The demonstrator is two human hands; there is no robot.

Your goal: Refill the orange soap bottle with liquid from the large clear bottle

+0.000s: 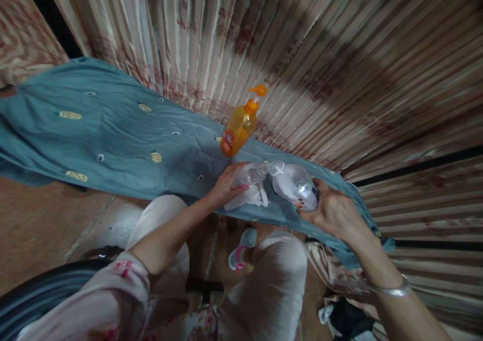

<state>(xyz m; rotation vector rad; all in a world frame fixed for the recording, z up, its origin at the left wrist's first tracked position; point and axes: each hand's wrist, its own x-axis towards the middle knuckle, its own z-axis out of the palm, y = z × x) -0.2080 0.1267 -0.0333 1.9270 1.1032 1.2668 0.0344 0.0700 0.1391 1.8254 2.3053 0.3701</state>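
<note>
Wider clear bottle (297, 186) near edge of cloth (124, 145)

Honestly, the small bottle (247, 175) near 6 o'clock and big bottle (296, 186) near 4 are both looking like clear, shiny plastic. Pump bottle (241, 124) at 12 is showing glossy plastic too. Tablecloth (121, 137) at 9 is looking smooth, curtain (302, 54) at 1 is hanging as pleated cloth, bangle (394, 291) at 4 is gleaming like metal.

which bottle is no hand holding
The orange pump bottle, upright on the cloth; the left hand holds the small clear bottle, the right hand the larger clear one.
</note>
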